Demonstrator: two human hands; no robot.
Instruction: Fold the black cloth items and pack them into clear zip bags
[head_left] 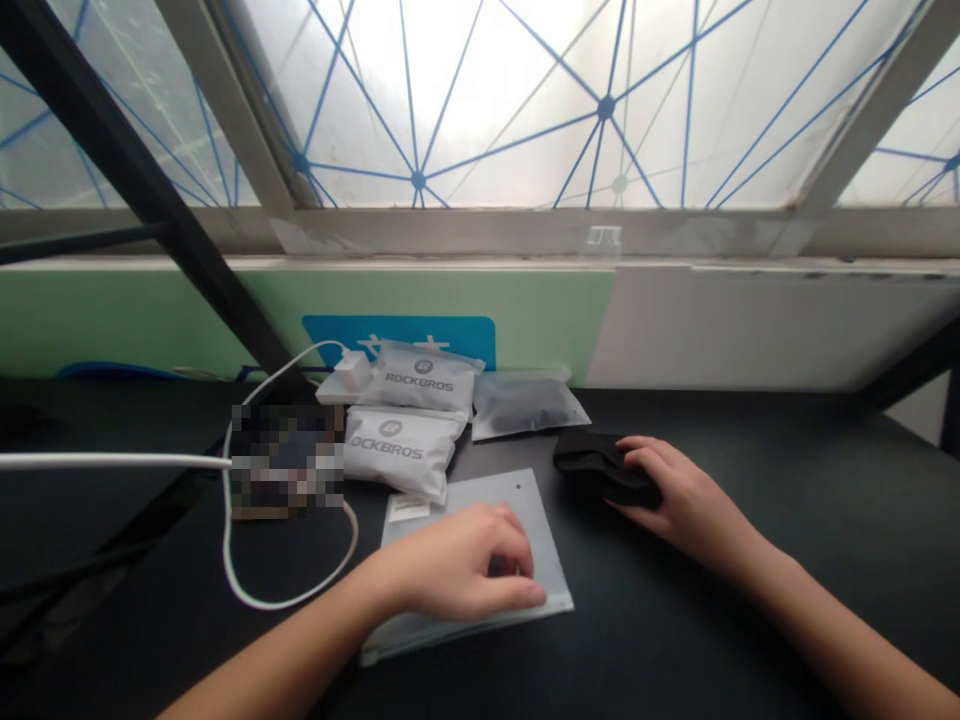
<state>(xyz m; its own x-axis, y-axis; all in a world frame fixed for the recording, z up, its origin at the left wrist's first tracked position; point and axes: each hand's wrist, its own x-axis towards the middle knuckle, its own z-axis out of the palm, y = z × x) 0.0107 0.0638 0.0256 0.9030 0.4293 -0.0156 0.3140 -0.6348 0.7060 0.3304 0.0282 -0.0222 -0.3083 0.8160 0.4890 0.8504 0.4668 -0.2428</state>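
My left hand point(472, 565) lies over a flat frosted plastic zip bag point(536, 525), its fingers loosely curled and its thumb stretched along the bag's near edge. A gap shows between the thumb and the curled fingers, and I see nothing held there. To the right, my right hand point(675, 490) is closed around the right end of a folded black cloth item point(589, 465), fingers on top and thumb at the near side. The item's exact kind is unclear. It rests on or just above the black table point(675, 640), right of the bag.
Behind the bag lie two filled white ROCKBROS packets point(427, 380) and a frosted packet point(529, 400) with dark contents. A white charger point(352, 370) and white cable point(225, 530) run beside a pixelated object point(285, 460). A black frame bar point(187, 250) rises at left.
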